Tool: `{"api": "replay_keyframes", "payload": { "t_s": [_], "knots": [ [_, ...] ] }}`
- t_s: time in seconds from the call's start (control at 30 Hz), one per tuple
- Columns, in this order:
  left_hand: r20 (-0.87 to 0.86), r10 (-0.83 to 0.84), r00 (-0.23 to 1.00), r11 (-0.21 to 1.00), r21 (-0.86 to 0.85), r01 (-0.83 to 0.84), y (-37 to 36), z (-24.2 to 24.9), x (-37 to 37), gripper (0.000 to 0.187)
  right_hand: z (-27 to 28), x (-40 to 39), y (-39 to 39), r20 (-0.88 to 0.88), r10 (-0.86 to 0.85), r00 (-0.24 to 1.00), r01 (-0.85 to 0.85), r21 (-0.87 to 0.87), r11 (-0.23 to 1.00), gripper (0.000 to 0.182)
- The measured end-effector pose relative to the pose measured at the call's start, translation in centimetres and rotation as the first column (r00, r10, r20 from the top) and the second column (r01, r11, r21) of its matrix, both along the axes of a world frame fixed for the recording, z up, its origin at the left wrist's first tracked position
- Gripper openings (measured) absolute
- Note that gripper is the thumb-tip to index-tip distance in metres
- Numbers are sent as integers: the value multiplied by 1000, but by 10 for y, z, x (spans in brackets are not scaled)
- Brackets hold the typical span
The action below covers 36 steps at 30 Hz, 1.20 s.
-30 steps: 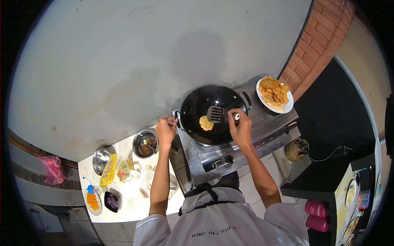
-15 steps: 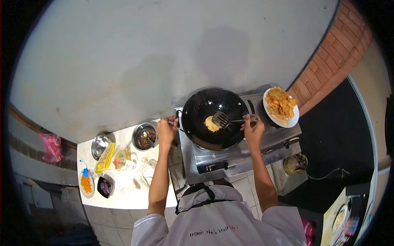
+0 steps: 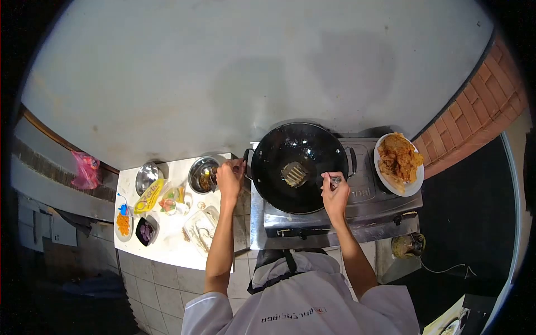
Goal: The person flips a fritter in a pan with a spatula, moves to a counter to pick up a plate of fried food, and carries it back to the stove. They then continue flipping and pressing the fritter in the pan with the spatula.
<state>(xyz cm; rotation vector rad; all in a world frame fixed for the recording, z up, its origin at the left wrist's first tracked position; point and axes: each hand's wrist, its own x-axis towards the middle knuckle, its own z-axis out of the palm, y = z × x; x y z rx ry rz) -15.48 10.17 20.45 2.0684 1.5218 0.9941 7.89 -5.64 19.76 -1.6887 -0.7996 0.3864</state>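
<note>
A black wok (image 3: 273,192) stands on the stove. My left hand (image 3: 229,177) is closed at its left edge, fingers on the loop handle (image 3: 247,161). My right hand (image 3: 335,196) grips the handle of a slotted spatula (image 3: 302,175) from the wok's right side. The spatula's blade lies over a small golden lump of food (image 3: 288,181) in the wok, and pale stripes show through the slots. Most of that lump is hidden beneath the blade.
Right of the wok, a white plate (image 3: 414,187) of fried golden pieces (image 3: 399,159) sits on the steel stove (image 3: 363,211). The white table (image 3: 167,248) at left bears metal bowls (image 3: 148,177), a yellow packet (image 3: 149,195), a dark bowl (image 3: 146,231) and shredded orange food (image 3: 122,225).
The spatula blade has moved from beside the food lump to on top of it, and my right hand has turned. My left hand stays at the wok handle. The camera view has shifted.
</note>
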Motion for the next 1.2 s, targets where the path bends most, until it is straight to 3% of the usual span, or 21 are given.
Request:
{"api": "replay_keyframes", "payload": {
  "t_s": [0.23, 0.5, 0.6, 0.77, 0.9, 0.97, 1.2],
  "knots": [
    [-16, 91, 996, 995, 32, -91, -6, 3, 6, 16, 7, 4, 5, 157, 55, 986, -71, 100, 992, 14],
    [34, 86, 996, 990, 113, -89, -3, -7, 5, 14, 6, 10, 5, 108, 116, 987, -126, 92, 988, 13],
    [39, 96, 995, 988, 116, -100, -4, -5, 7, 14, 13, 13, 4, -28, 205, 978, -200, 121, 972, 11],
    [44, 140, 989, 986, 88, -143, -6, -3, 8, 15, 37, 28, 1, -19, 216, 976, -202, 283, 938, 7],
    [24, 142, 990, 981, 132, -144, -8, -3, 10, 15, 58, 53, 0, 96, 248, 964, -263, 197, 944, 8],
    [26, 174, 984, 976, 130, -176, -9, -3, 12, 14, 61, 62, 1, 286, 296, 911, -325, 58, 944, 10],
    [43, 172, 984, 971, 164, -177, -10, -5, 13, 14, 52, 60, 6, 437, 298, 848, -387, 127, 913, 10]
  ]
}}
